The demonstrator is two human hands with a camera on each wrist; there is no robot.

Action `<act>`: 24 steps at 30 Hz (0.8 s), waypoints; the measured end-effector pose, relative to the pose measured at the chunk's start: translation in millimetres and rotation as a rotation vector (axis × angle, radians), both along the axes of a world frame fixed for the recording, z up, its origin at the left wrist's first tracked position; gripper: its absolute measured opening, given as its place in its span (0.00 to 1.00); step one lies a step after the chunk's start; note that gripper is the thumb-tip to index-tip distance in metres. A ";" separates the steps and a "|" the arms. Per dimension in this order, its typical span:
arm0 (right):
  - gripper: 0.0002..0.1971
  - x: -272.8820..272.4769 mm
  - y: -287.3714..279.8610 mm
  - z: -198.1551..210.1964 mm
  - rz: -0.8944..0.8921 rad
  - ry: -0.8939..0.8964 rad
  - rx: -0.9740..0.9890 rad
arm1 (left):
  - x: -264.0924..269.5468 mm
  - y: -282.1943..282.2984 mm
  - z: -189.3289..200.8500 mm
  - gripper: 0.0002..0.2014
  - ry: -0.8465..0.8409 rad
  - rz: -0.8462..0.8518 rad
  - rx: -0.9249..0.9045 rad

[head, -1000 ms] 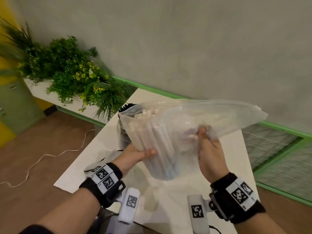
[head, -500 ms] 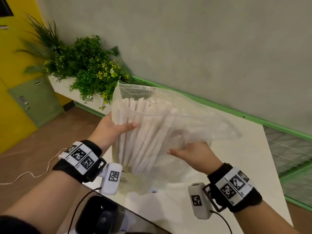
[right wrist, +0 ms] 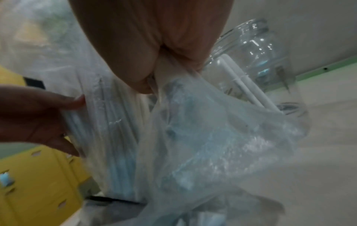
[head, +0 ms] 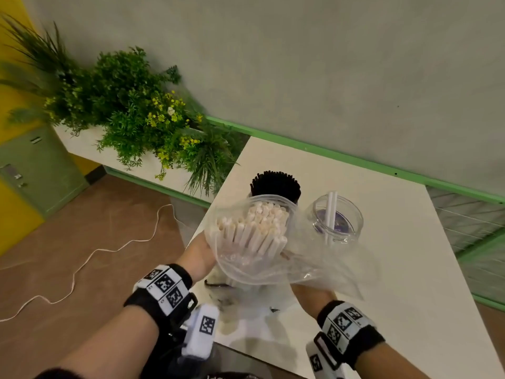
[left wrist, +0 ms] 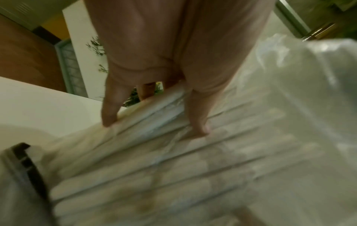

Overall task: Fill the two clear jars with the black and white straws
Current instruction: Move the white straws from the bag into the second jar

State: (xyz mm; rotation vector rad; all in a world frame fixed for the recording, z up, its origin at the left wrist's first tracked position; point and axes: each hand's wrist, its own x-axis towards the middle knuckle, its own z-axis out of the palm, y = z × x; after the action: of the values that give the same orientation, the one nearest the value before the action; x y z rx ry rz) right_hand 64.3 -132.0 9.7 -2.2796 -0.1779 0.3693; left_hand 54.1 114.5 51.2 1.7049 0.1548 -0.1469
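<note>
L hand (head: 200,257) & R hand (right wrist: 154,50) both raised, fingers gripping.

In the head view the clear bag (head: 273,258) covered most of the right hand (head: 311,294), and its fingers could not be seen. The bag also hid the lower part of the jar of black straws (head: 275,187) behind it. The left wrist picture was smeared with blur, so single white straws (left wrist: 154,160) ran together. A dark object (left wrist: 25,165) at its left edge stayed unidentifiable.
</note>
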 end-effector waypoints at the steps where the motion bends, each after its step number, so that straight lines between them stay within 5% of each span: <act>1: 0.09 4.1 -1.6 -4.8 0.018 0.000 -0.022 | 5.3 -0.3 -0.1 0.08 0.001 0.048 0.035; 4: 0.06 12.5 1.3 0.6 -0.056 -0.019 -0.125 | 15.0 -0.6 -5.3 0.14 0.020 0.047 0.123; 10: 0.09 9.8 0.8 5.7 -0.081 0.045 -0.038 | 9.3 20.4 20.8 0.36 0.147 -0.074 -0.071; 14: 0.07 3.8 2.4 14.7 -0.109 0.106 -0.059 | 11.2 28.6 52.8 0.36 0.100 -0.130 -0.219; 20: 0.10 -1.2 11.0 27.3 -0.034 0.078 0.016 | 11.0 6.7 54.8 0.33 -0.105 -0.115 0.108; 24: 0.11 -4.9 15.6 33.2 0.013 0.103 0.055 | 11.3 10.0 47.9 0.33 -0.084 0.052 -0.087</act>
State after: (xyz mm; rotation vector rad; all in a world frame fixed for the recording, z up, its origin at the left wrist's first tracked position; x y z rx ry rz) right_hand 59.3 -116.4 42.9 -2.2007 -0.1488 0.4825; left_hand 65.3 124.5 99.1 1.6157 0.1283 -0.0433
